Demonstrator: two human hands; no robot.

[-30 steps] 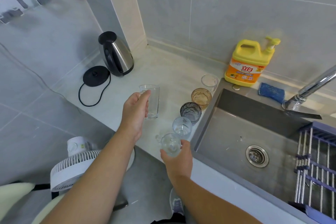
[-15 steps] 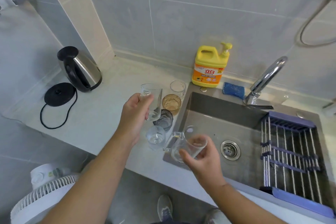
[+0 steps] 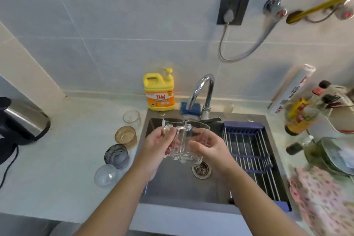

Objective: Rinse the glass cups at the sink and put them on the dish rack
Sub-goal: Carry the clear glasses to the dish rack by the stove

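Note:
Over the steel sink [image 3: 172, 188] my left hand [image 3: 156, 144] grips a clear tumbler [image 3: 171, 127]. Beside it my right hand [image 3: 207, 146] holds a clear handled glass mug [image 3: 191, 147], its handle turned toward the tumbler. Both glasses are upright and touch each other just in front of the chrome faucet [image 3: 203, 92]. No water runs from the spout. The dish rack [image 3: 249, 151], metal rods in a blue frame, lies across the sink's right half. On the counter to the left stand several more glasses: a clear one [image 3: 131, 118], an amber one [image 3: 125, 136], a smoky one [image 3: 116, 156] and a round clear one [image 3: 105, 175].
A yellow detergent bottle [image 3: 160, 92] and a blue sponge [image 3: 184, 106] sit behind the sink. An electric kettle [image 3: 21, 120] stands far left. Bottles [image 3: 300, 113], plates [image 3: 335, 155] and a patterned cloth [image 3: 321, 197] crowd the counter on the right. The drain [image 3: 201, 169] lies below my hands.
Both hands carried their glasses rightward from the counter to above the sink, and the two glasses came together. The view swung right and up toward the faucet and rack.

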